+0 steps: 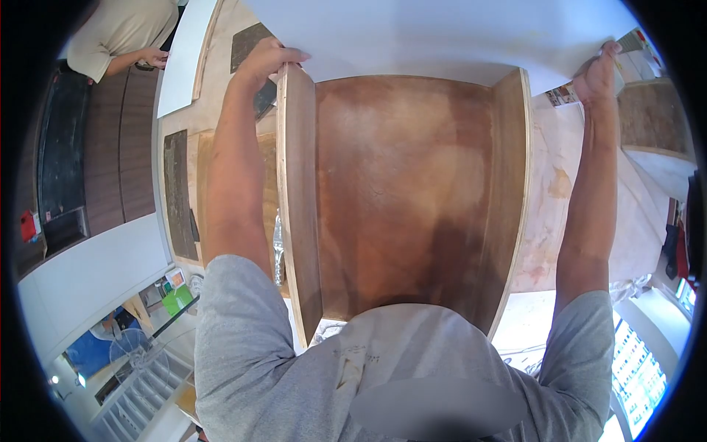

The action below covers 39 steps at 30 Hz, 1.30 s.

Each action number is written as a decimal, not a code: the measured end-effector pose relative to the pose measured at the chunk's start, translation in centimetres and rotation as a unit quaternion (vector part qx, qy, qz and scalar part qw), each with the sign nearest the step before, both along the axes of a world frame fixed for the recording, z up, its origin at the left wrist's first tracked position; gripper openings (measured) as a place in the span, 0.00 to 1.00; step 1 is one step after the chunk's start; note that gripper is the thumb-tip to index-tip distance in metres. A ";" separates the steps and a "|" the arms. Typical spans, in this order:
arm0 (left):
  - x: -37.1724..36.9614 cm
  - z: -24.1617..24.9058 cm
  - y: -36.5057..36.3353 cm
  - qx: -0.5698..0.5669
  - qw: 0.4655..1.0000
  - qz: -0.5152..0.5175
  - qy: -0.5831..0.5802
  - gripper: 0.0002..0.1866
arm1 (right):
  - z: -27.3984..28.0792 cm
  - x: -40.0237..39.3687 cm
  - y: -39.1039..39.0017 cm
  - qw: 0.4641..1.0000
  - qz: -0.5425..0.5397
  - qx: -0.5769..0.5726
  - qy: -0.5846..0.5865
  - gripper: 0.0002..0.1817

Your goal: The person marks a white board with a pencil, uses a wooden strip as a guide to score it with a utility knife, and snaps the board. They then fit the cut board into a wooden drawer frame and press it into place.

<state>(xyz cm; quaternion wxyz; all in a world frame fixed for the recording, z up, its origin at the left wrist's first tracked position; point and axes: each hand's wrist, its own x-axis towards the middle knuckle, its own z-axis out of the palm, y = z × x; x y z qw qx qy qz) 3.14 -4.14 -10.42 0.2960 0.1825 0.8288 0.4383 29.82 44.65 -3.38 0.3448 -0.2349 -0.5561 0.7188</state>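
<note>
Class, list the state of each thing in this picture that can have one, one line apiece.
White panel: held at its sides
Left hand: closed on the panel, thumb showing
Right hand: gripping the panel's right side
Wooden box: open toward the camera
Dark strip: lying flat
Fan: cannot tell whether spinning
</note>
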 end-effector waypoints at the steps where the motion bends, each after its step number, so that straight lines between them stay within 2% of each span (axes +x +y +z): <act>1: 0.2 0.4 -0.4 0.032 0.999 0.003 0.016 0.20 | 0.1 0.0 -0.2 1.000 -0.002 0.004 -0.005 0.44; 3: 0.8 1.5 -1.5 0.100 0.994 0.007 0.045 0.21 | 0.1 -0.2 -0.2 1.000 -0.009 0.001 -0.009 0.44; 5: 1.4 2.5 -2.0 0.151 0.968 0.082 0.183 0.22 | -0.5 -0.4 0.4 1.000 -0.022 -0.012 -0.005 0.44; 7: 4.1 3.7 -1.5 0.139 0.876 0.290 0.360 0.22 | -0.5 -0.1 0.8 0.994 0.101 -0.037 0.034 0.49; 8: 5.6 4.4 -1.2 0.187 0.837 0.327 0.398 0.25 | -0.5 0.0 0.9 0.984 0.161 -0.050 0.054 0.52; 9: 7.4 5.6 -0.4 0.220 0.804 0.351 0.426 0.26 | -0.4 0.0 0.7 0.987 0.148 -0.045 0.052 0.52; 11: 10.3 6.6 0.1 0.152 0.749 0.298 0.572 0.27 | -0.3 -0.1 0.2 0.991 0.122 -0.037 0.047 0.51; 12: 12.2 7.3 1.3 0.203 0.764 0.230 0.567 0.26 | -0.2 0.0 0.1 0.994 0.107 -0.007 0.038 0.51; 15: 19.0 8.6 5.5 0.303 0.811 0.030 0.500 0.24 | 0.1 0.1 -0.1 0.994 0.068 0.083 0.013 0.51; 16: 20.9 8.7 7.2 0.304 0.838 -0.032 0.451 0.24 | 0.0 -0.1 0.0 0.994 0.084 0.061 0.022 0.51; 18: 23.4 6.2 10.0 0.270 0.875 -0.126 0.381 0.24 | -0.1 -0.2 0.1 0.992 0.118 0.017 0.037 0.51; 20: 25.5 2.1 13.0 0.208 0.930 -0.200 0.226 0.29 | -0.2 -0.1 0.1 0.992 0.114 0.043 0.033 0.51; 22: 26.8 0.3 15.8 0.136 0.967 -0.194 0.094 0.33 | 0.3 0.0 -0.3 0.993 0.101 0.053 0.023 0.51; 24: 27.3 -2.9 19.4 0.105 0.990 -0.063 -0.065 0.29 | 1.1 0.2 -1.0 0.995 0.083 0.049 0.007 0.51; 26: 26.7 -4.3 22.7 0.106 0.975 0.047 -0.188 0.17 | 0.1 0.2 0.3 0.992 0.089 0.089 0.014 0.50; 29: 25.2 -4.2 25.3 0.055 0.966 0.054 -0.246 0.11 | -0.4 0.4 0.7 0.991 0.099 0.090 0.005 0.49; 33: 24.2 -6.1 28.1 0.114 0.954 0.124 -0.247 0.06 | -0.7 -0.1 1.1 0.994 0.066 0.091 0.003 0.48; 35: 23.9 -7.6 29.1 0.179 0.941 0.155 -0.242 0.08 | -0.1 0.1 0.4 0.995 0.067 0.072 -0.003 0.47; 36: 23.7 -7.6 29.3 0.168 0.945 0.146 -0.241 0.07 | 0.1 0.1 0.2 0.996 0.067 0.063 -0.007 0.47; 38: 23.6 -7.3 29.6 0.144 0.951 0.129 -0.240 0.06 | -5.7 -1.0 9.0 0.948 0.282 -0.057 0.133 0.46; 39: 23.5 -7.4 29.8 0.145 0.951 0.128 -0.242 0.05 | -5.9 -1.1 9.2 0.948 0.283 -0.057 0.136 0.46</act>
